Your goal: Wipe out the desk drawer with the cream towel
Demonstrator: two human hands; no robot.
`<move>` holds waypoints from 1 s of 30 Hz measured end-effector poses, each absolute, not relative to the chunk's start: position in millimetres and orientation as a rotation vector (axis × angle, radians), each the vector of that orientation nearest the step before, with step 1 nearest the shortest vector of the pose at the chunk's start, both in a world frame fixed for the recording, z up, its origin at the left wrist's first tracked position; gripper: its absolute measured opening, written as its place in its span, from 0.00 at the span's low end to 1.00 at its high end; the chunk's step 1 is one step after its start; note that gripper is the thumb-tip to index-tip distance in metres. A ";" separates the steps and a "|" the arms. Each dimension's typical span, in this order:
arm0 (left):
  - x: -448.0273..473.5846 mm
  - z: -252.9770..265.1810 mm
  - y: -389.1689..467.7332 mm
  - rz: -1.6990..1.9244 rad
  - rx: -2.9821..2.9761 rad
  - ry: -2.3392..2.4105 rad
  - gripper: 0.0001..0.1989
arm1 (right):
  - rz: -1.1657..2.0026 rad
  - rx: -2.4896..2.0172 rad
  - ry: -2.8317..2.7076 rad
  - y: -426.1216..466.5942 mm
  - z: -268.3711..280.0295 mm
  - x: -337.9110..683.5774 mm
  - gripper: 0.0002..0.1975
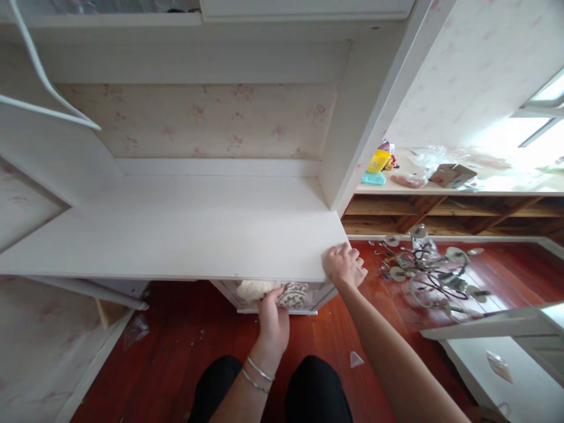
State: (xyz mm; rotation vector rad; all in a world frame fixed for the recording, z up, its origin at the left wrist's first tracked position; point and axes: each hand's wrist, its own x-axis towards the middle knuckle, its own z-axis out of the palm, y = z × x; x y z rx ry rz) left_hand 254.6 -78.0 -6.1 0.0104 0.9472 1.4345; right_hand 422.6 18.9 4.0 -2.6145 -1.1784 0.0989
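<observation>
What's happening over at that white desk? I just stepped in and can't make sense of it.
A person is at the white desk. Their left hand reaches into an open drawer under the desktop and grips a patterned cloth, with a fluffy cream item beside it. Their right hand rests flat on the desktop's front right corner. A dismantled chandelier lies on the red wooden floor to the right.

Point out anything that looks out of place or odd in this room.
A metal chandelier with curved arms and round cups lies sprawled on the red wooden floor, right of the right hand. A small clear scrap lies on the floor beside the forearm.
</observation>
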 end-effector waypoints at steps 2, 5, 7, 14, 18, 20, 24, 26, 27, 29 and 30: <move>274.6 -2.1 -80.6 1.388 -0.033 0.796 0.09 | 0.100 -2.613 -1.177 19.0 4.8 422.4 0.26; 301.3 -3.5 -79.9 1.278 -0.134 0.717 0.07 | 0.103 -2.613 -1.179 19.3 5.4 421.6 0.26; 316.0 -7.3 -78.6 1.224 -0.193 0.732 0.10 | 0.100 -2.617 -1.184 19.6 5.0 421.5 0.26; 360.1 -33.5 -76.8 1.095 -0.250 0.676 0.09 | 0.055 -2.619 -1.231 19.4 3.8 422.7 0.25; 366.3 -70.2 -69.1 1.126 -0.321 0.746 0.08 | 0.055 -2.646 -1.211 21.3 3.6 422.3 0.25; 358.9 -92.8 -63.4 1.139 -0.357 0.792 0.06 | 0.049 -2.662 -1.197 22.6 3.1 422.1 0.25; 326.0 -132.0 -56.8 1.216 -0.381 0.865 0.06 | 0.075 -2.672 -1.191 23.9 3.3 422.0 0.26; 303.4 -145.0 -56.2 1.264 -0.385 0.911 0.07 | 0.092 -2.671 -1.195 23.7 4.1 421.8 0.26; 291.3 -149.6 -56.2 1.289 -0.384 0.930 0.08 | 0.098 -2.668 -1.197 23.5 4.5 421.6 0.26; 266.8 -154.7 -56.3 1.322 -0.380 0.962 0.08 | 0.107 -2.664 -1.199 23.0 5.1 421.2 0.26; 254.7 -155.3 -56.3 1.332 -0.377 0.977 0.07 | 0.111 -2.664 -1.197 22.7 5.4 421.1 0.26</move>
